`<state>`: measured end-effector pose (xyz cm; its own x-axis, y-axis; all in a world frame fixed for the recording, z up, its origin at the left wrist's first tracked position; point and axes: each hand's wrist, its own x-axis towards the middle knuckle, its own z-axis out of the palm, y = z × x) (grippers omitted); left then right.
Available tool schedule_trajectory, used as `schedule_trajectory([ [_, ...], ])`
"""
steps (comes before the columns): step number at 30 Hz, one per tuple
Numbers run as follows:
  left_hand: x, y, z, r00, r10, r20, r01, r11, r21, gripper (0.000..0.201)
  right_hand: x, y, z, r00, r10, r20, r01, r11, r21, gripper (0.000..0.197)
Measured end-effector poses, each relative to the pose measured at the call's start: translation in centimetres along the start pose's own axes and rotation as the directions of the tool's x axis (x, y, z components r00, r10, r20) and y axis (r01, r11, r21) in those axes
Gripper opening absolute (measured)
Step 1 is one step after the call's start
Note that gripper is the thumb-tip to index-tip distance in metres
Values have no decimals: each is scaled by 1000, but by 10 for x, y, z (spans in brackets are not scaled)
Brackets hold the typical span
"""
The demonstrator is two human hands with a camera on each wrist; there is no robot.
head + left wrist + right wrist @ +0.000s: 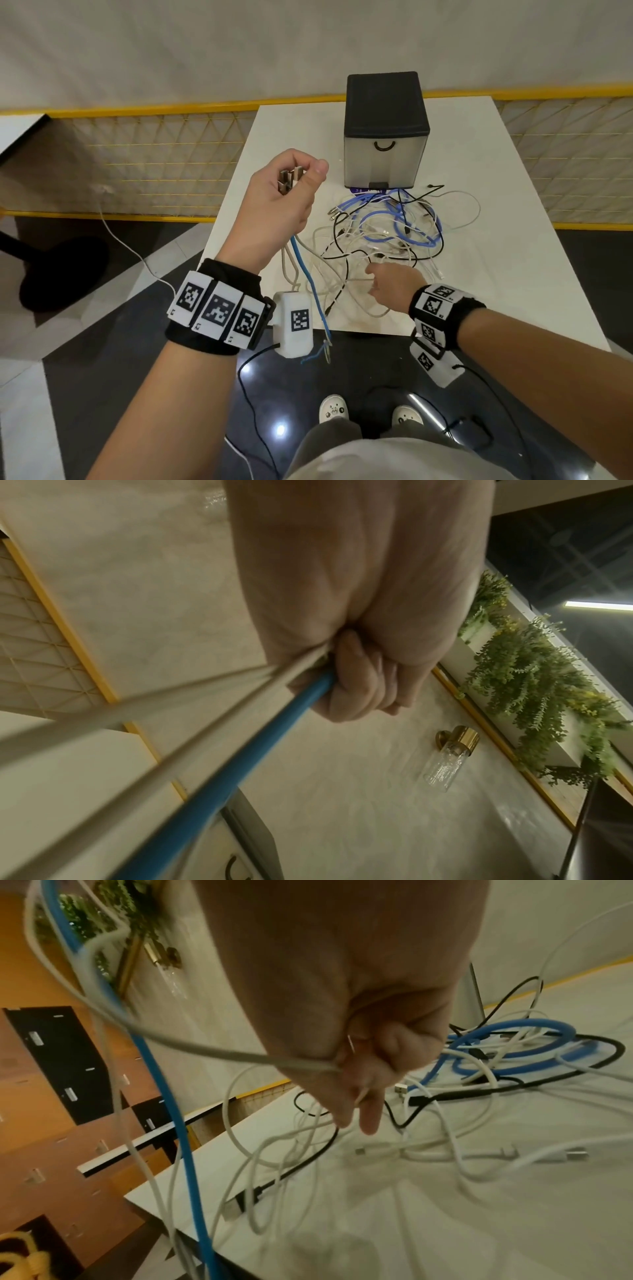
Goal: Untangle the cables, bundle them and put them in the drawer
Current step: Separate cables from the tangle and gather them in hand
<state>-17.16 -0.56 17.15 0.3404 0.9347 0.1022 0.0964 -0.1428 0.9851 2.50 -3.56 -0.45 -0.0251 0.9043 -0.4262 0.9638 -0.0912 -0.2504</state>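
My left hand point(291, 185) is raised above the table's left edge and grips several cable ends, their metal plugs point(290, 178) sticking out of the fist. A blue cable point(313, 284) and white cables point(143, 710) hang down from this fist past the table's front edge. My right hand point(387, 281) is low over the tangle of white, blue and black cables point(387, 233) and pinches a white cable point(240, 1056) at the pile's front. The small drawer unit point(385, 130) stands shut behind the tangle, black on top with a grey front and curved handle.
The white table point(513, 274) is small, with bare surface to the right of the cables. A yellow-framed mesh railing point(154, 164) runs behind and to the left. A black stool base point(61, 274) stands on the floor at left. My shoes point(334, 407) are under the front edge.
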Motion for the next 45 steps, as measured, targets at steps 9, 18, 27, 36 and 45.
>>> schedule_trajectory([
  [9, -4, -4, -7, 999, -10, -31, 9, 1000, -12, 17, -20, -24, -10, 862, -500, 81, 501, 865, 11, 26],
  [18, -4, -15, 9, 999, -33, 19, 33, 999, -25, 15, -48, -67, -44, 817, -548, -182, 435, 377, 818, 52],
  [27, -3, -4, -4, 991, 69, -118, -85, 988, -129, 16, -45, -65, 23, 756, -630, 177, 497, 729, 471, 30],
  [36, -7, -8, -19, 987, 14, -158, -32, 993, -113, 17, -40, -72, 31, 645, -724, 247, 762, 633, -133, 65],
  [45, -11, -18, -24, 986, -16, -169, -1, 995, -98, 17, -23, -57, 27, 848, -482, 221, 493, 870, 3, 19],
])
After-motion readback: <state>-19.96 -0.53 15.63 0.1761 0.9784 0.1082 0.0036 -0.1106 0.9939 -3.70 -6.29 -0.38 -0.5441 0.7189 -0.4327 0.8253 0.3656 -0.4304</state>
